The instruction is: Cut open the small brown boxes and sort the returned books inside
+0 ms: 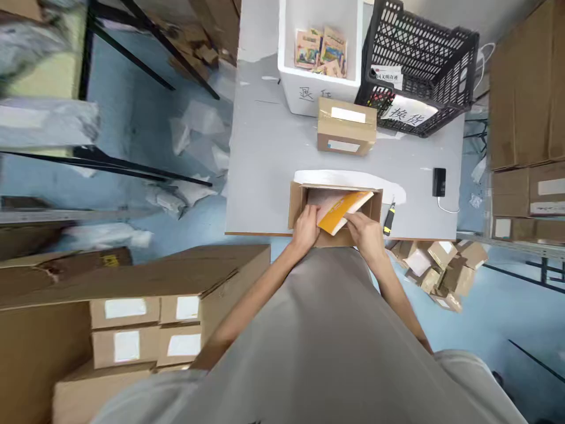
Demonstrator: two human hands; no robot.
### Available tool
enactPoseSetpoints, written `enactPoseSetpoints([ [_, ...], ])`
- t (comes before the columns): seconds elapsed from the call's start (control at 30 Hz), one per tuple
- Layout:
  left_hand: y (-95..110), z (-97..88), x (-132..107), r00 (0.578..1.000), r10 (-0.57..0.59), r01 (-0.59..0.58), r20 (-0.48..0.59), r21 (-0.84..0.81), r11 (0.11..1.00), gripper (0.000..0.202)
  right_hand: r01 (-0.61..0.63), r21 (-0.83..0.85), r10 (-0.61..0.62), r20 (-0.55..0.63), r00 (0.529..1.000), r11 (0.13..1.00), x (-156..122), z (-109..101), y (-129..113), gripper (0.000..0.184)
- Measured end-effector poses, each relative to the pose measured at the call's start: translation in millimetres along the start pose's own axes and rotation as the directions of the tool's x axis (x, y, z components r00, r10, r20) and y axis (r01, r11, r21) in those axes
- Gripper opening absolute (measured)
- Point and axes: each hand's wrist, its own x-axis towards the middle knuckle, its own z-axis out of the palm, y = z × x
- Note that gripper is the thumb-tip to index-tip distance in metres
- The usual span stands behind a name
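An open cardboard box stands at the table's front edge, right before my body, flaps spread. Tilted inside its opening is a thin orange-and-white booklet, with a paler sheet or cover behind it. My right hand pinches the booklet's lower right edge. At the left of the opening, the curled fingers of my left hand reach in beside the booklet; what they grip is hidden. White paper lies under and behind the box.
A yellow-black utility knife and a phone on a cable lie to the right. Behind are a taped carton, a white bin of colourful packs and a black crate. A large carton of boxes stands left; small boxes pile right.
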Motion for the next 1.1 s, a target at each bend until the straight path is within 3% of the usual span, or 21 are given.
enactPoseSetpoints([
  [0.13,1,0.2,1,0.999,0.011,-0.014,-0.052,-0.058,0.998,0.038,0.071,-0.001,-0.070,-0.167,0.983,0.997,-38,-43,-8,0.033],
  [0.3,5,-10.4,11,0.999,-0.021,0.016,-0.043,-0.122,0.992,0.041,0.095,-0.008,-0.089,-0.429,0.899,0.995,-67,-99,-20,0.033],
  [0.4,15,-25.2,11,0.999,-0.003,-0.007,-0.050,-0.198,0.980,0.048,0.111,-0.012,-0.098,-0.565,0.819,0.994,-75,-114,-21,0.038],
  [0.47,27,-36.6,7,0.995,-0.034,-0.002,-0.097,-0.354,0.935,0.050,0.135,-0.008,-0.111,-0.614,0.782,0.991,-76,-115,-19,0.040],
  [0.53,43,-47.6,1,0.987,-0.124,0.037,-0.099,-0.618,0.785,0.043,0.164,-0.006,-0.131,-0.628,0.767,0.986,-76,-110,-16,0.041],
  [0.6,61,-58.0,-3,0.978,-0.208,0.114,0.011,-0.863,0.492,0.034,0.201,-0.011,-0.161,-0.645,0.747,0.979,-72,-101,-12,0.041],
  [0.7,81,-73.6,-4,0.964,-0.217,0.172,0.155,-0.983,0.058,0.025,0.284,0.019,-0.193,-0.691,0.697,0.959,-62,-85,-6,0.039],
  [0.73,85,-78.6,-3,0.965,-0.211,0.152,0.155,-0.988,-0.029,0.020,0.302,0.043,-0.186,-0.702,0.687,0.952,-59,-80,-3,0.037],
  [0.8,90,-86.7,-3,0.974,-0.197,0.093,0.111,-0.990,-0.103,0.013,0.304,0.100,-0.144,-0.715,0.684,0.947,-53,-73,3,0.032],
  [0.83,90,-89.1,-3,0.979,-0.179,0.080,0.095,-0.992,-0.093,0.012,0.294,0.126,-0.118,-0.717,0.687,0.948,-51,-70,6,0.028],
  [0.9,91,-89.2,-5,0.989,-0.121,0.089,0.086,-0.996,0.019,0.015,0.272,0.163,-0.077,-0.715,0.695,0.948,-49,-68,14,0.023],
  [1.0,93,-78.2,-9,0.996,-0.086,0.028,-0.002,-0.937,0.348,0.047,0.244,0.180,-0.048,-0.706,0.707,0.953,-48,-69,25,0.021],
  [1.1,95,-64.3,-10,0.950,-0.119,-0.119,-0.288,-0.687,0.716,0.101,0.223,0.185,-0.023,-0.717,0.697,0.957,-47,-76,32,0.020],
])
